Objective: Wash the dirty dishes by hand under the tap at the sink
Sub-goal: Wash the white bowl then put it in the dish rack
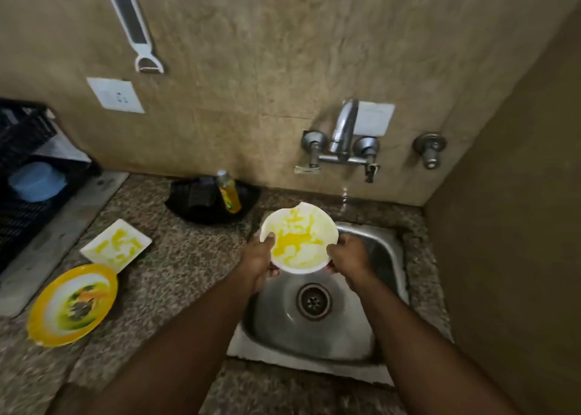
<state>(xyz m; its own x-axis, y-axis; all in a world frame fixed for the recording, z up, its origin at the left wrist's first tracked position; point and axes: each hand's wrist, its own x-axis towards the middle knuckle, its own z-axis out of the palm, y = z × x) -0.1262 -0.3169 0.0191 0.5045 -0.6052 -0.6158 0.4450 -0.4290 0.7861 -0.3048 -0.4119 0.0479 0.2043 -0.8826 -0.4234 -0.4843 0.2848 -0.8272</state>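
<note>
White bowl (299,238), yellow-smeared: you hold it over the sink's (388,244) rear left edge, mouth tilted toward you; the tap's stream (344,198) falls just right of and behind it. Left hand (258,261) grips the left rim, right hand (347,255) the right; your right sits nearer the water.

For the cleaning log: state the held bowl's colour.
White bowl, smeared yellow inside; head view.

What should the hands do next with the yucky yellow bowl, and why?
Probably shift the white bowl a little right, under the water falling from the tap. Both the left hand and right hand grip its rim over the sink, but the stream drops just beside it.
</note>
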